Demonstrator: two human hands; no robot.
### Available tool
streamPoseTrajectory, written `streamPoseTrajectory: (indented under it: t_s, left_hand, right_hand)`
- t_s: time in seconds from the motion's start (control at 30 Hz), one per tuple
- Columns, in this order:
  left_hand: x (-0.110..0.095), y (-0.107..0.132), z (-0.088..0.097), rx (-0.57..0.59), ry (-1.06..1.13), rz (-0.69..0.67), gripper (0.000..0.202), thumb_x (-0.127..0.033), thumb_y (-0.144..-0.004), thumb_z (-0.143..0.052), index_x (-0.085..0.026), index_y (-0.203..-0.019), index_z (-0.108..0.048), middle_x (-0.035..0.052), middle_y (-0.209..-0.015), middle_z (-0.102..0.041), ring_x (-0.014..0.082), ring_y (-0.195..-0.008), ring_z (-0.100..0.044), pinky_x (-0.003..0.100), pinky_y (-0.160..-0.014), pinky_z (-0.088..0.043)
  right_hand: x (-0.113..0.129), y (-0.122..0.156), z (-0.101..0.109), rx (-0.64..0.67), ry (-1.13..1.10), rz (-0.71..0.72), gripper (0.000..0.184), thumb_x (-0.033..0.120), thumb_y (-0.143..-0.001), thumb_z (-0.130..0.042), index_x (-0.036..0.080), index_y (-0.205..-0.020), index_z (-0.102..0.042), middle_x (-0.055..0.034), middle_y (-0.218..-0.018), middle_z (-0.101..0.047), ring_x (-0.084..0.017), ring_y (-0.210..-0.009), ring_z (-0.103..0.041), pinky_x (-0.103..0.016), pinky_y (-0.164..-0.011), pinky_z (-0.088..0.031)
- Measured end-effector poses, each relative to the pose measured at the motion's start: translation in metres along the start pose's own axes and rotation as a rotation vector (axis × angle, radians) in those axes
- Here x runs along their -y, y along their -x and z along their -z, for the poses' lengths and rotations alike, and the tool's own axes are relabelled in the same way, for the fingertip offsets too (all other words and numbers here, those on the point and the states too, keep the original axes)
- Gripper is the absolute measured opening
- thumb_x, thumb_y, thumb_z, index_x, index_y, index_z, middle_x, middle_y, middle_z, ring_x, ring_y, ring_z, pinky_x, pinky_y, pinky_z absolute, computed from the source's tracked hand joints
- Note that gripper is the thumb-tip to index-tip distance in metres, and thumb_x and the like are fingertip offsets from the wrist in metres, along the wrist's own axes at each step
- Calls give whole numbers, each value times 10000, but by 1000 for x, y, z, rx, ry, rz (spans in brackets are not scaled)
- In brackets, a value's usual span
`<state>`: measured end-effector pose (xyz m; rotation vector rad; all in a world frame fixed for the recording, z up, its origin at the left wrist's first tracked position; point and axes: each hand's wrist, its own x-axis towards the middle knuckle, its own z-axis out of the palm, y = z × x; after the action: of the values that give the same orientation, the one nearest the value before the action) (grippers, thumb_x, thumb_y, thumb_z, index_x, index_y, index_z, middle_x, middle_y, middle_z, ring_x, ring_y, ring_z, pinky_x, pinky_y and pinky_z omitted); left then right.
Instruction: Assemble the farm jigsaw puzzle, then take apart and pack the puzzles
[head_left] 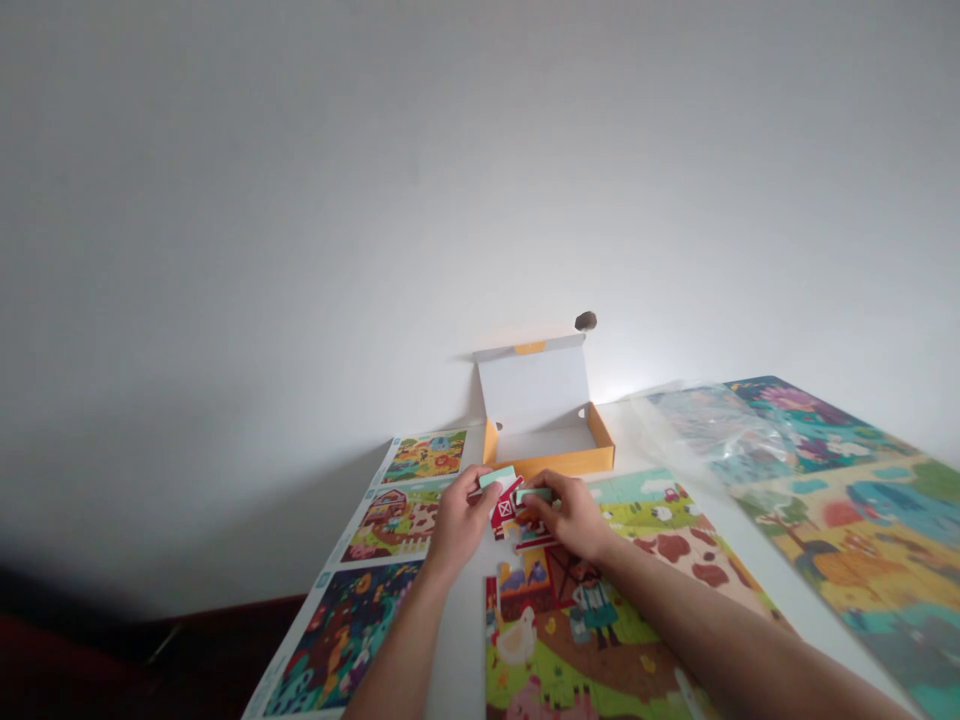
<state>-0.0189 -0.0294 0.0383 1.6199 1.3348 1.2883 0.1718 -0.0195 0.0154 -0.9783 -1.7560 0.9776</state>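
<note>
Red barn puzzle piece (505,508) sits at top edge of farm puzzle (600,600), pinched btwn both hands. Left hand (459,520) fingers closed on its left side, right hand (570,515) closed on right side w/ adjoining pieces. Open orange box (547,440) just behind, lid up. Reference sheet (375,570) to left, finished puzzles (847,500) to right, plastic bag (712,425) on them. All on white table (465,640).

Open orange box (551,455), picture sheet (375,560), plastic bag (720,430).
</note>
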Motion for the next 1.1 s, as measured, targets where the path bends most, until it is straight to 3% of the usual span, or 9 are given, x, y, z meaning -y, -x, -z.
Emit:
streamPoseTrajectory:
  t_s: [0.27,0.53,0.7,0.83,0.93,1.03,1.1]
  left_hand:
    - [-1,2,-5,-24,69,6,249,-380,-830,-614,-158,-941,-596,34,-807,-701,165,-688,-629,232,-629,-475]
    - [-2,12,-5,-200,-179,-159,216,-358,-819,-619,-179,-937,-644,30,-774,-708,184,-673,-648,246,-642,-492]
    - [-5,16,-4,-134,-159,-238,184,-328,-833,-611,-171,-911,-668,70,-906,-710,208,-825,-666,268,-761,-511]
    - [-8,16,-8,-108,29,-149,251,-374,-811,-638,-155,-934,-627,69,-867,-702,205,-790,-672,271,-726,-529]
    - [-10,13,-12,-184,107,-91,288,-398,-789,-662,-157,-933,-596,47,-802,-692,187,-715,-667,260,-681,-533]
    - [-8,7,-11,-312,159,-55,307,-402,-798,-649,-169,-985,-577,50,-858,-704,197,-758,-679,282,-714,-546]
    - [-5,3,-9,-339,174,3,344,-423,-793,-644,-172,-1017,-574,52,-879,-708,206,-757,-682,295,-697,-555]
  right_hand:
    - [-3,-1,-2,73,-213,-2,352,320,-803,-666,188,-1108,-551,-34,-881,-735,-171,-750,-668,-277,-664,-492]
    - [-1,-1,-1,75,-194,20,356,273,-792,-668,168,-1120,-578,-18,-818,-723,-147,-701,-632,-252,-640,-467]
    - [-1,1,0,92,-159,44,365,273,-790,-663,165,-1129,-585,-13,-817,-704,-147,-725,-625,-261,-680,-479]
    - [1,1,2,68,-69,58,272,297,-809,-644,169,-1049,-648,-28,-837,-711,-162,-745,-631,-269,-689,-485]
    - [2,1,3,44,-53,63,230,296,-823,-628,177,-1015,-670,-35,-870,-719,-176,-780,-643,-280,-711,-492]
    - [2,2,4,18,-55,78,224,300,-822,-633,176,-1005,-670,-35,-865,-717,-175,-774,-640,-280,-700,-493]
    - [1,3,3,5,-66,86,218,302,-824,-634,177,-1000,-665,-39,-877,-717,-174,-774,-638,-282,-703,-496]
